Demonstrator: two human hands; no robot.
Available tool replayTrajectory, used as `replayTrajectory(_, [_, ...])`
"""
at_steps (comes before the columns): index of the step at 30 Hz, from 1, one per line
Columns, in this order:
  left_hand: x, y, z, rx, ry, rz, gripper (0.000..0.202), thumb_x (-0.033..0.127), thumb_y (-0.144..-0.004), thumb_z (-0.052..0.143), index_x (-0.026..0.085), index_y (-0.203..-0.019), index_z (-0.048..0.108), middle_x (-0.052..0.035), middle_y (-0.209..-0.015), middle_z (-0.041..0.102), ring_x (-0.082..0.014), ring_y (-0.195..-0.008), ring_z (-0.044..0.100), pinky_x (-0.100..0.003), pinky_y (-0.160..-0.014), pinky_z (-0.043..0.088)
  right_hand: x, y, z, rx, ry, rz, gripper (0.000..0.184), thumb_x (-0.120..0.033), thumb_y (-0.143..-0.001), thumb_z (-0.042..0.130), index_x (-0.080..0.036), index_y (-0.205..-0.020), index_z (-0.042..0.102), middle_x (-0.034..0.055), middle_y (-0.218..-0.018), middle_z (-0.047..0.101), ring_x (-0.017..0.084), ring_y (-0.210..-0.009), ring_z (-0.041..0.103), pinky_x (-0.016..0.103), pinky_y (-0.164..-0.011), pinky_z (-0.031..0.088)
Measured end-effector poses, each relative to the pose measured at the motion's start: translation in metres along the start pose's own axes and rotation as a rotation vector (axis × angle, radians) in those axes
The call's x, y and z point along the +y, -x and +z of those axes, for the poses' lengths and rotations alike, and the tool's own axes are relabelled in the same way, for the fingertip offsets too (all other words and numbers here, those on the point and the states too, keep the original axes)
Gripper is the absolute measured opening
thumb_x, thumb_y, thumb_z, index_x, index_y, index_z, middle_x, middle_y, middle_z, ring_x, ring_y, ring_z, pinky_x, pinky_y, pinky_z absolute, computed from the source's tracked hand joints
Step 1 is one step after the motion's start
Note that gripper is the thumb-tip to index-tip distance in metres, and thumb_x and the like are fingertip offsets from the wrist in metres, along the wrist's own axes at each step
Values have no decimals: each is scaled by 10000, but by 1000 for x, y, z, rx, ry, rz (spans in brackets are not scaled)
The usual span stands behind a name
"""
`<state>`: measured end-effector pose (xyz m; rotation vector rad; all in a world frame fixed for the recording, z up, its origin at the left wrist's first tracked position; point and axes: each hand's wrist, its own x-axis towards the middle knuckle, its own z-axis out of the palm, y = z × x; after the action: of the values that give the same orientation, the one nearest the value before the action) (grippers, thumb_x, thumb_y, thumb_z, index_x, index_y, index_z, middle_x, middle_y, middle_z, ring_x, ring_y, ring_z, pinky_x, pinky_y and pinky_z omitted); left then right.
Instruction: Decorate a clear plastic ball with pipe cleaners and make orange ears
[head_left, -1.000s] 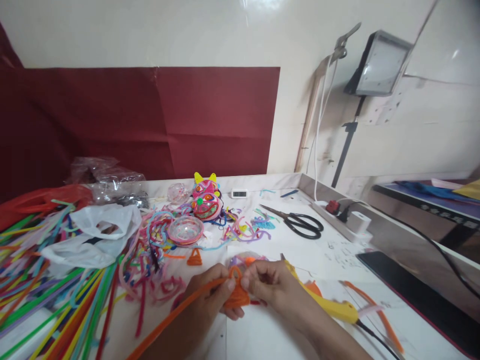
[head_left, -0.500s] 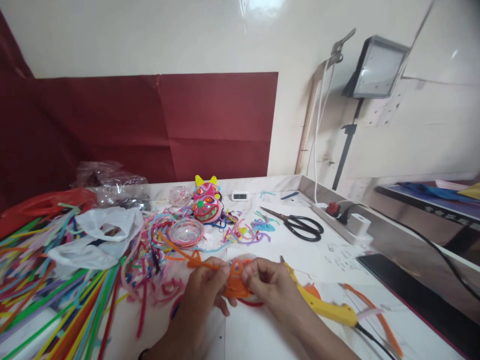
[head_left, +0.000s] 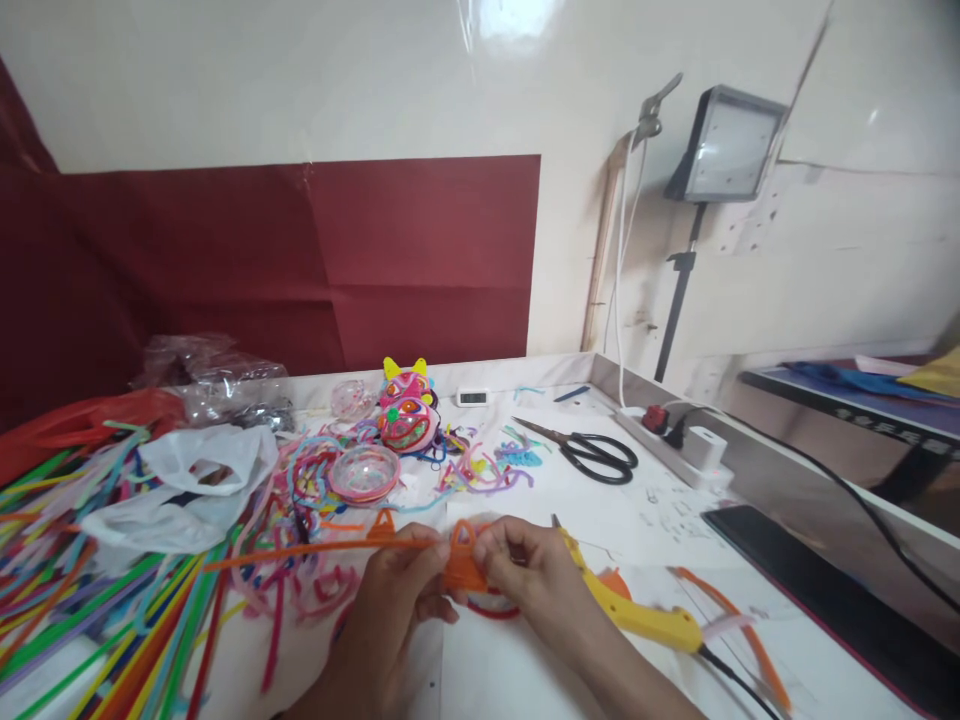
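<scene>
Close to the table's front, my left hand [head_left: 401, 590] pinches an orange pipe cleaner [head_left: 315, 549] between thumb and fingers. Its long loose end stretches out to the left. My right hand [head_left: 529, 565] grips the right side of a bent orange pipe-cleaner piece [head_left: 463, 572], which has a pointed loop on top. Both hands' fingertips nearly meet at this piece. Under it lies a round clear thing with a red rim [head_left: 491, 606], partly hidden by the hands. Another small orange loop [head_left: 382, 525] shows just beyond my left hand.
Many coloured pipe cleaners [head_left: 112, 610] and a white plastic bag [head_left: 176, 515] cover the left side. Decorated masks [head_left: 407, 425] and a clear dish [head_left: 365, 474] stand behind. Black-handled scissors [head_left: 592, 455], a yellow corded tool [head_left: 652, 622] and a power strip [head_left: 694, 468] lie right.
The pipe cleaner's long loose end has swung from pointing up and left to lying nearly level toward the left. Both hands keep their hold. The view has shifted slightly.
</scene>
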<state>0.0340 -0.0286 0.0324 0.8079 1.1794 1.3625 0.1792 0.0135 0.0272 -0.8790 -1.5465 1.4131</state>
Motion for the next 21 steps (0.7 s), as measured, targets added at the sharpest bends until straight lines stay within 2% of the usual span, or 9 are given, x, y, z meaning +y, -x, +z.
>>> replayTrajectory(8, [0, 0, -5, 26, -37, 2, 274, 340, -631, 735, 192, -691, 513, 5, -502, 680, -138, -460, 633, -232, -486, 522, 1, -1, 0, -28, -22, 8, 244, -371, -682, 639, -166, -590, 542, -61, -519, 378, 85, -493, 301, 223, -475, 234])
replayTrajectory(16, [-3, -3, -8, -2, -57, 46, 292, 350, -608, 757, 173, -669, 532, -12, -505, 688, -140, -446, 629, -237, -471, 521, 14, -2, -1, -35, -4, -6, 283, -399, -739, 635, -149, -619, 578, -61, -499, 388, 75, -472, 296, 219, -452, 217])
replayTrajectory(21, [-1, 0, -6, 29, -93, 39, 267, 357, -627, 735, 172, -687, 551, 12, -516, 659, -134, -472, 620, -218, -434, 509, 12, -1, -2, -33, -46, 1, 300, -417, -730, 656, -138, -639, 595, -61, -492, 405, 70, -461, 300, 214, -444, 215])
